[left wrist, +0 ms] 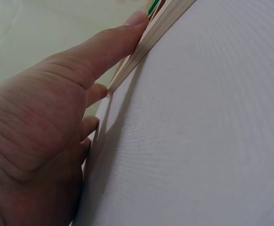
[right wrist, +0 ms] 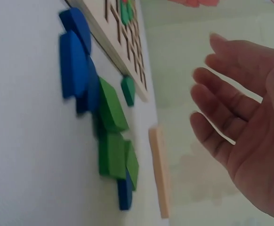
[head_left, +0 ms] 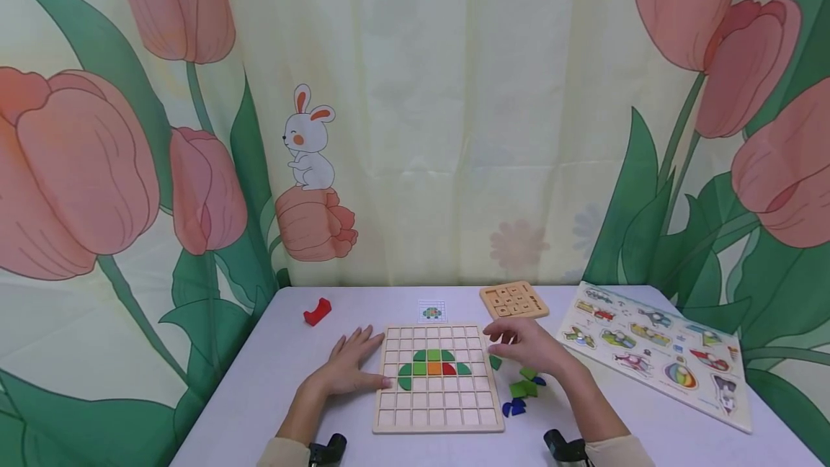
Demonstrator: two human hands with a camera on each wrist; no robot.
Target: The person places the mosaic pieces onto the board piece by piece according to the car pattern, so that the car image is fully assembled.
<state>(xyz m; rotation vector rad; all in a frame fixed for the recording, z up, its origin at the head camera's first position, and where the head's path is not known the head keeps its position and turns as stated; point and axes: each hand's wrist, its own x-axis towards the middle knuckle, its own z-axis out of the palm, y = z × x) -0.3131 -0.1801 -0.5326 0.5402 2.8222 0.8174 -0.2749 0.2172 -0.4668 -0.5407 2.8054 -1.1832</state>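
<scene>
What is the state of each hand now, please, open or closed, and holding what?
Left hand: open, fingers flat on the table, touching the left edge of the square wooden grid board.
Right hand: open, holding nothing.

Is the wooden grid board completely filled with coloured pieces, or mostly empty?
Mostly empty: the grid board holds only a few green, orange and red pieces mid-board.

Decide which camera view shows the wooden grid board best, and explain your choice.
The head view: the whole grid board lies flat on the table, its coloured pieces visible, the left hand against its left edge. The left wrist view shows only a strip of its edge by the fingers. The right wrist view catches one blurred corner beside loose green and blue blocks.
</scene>
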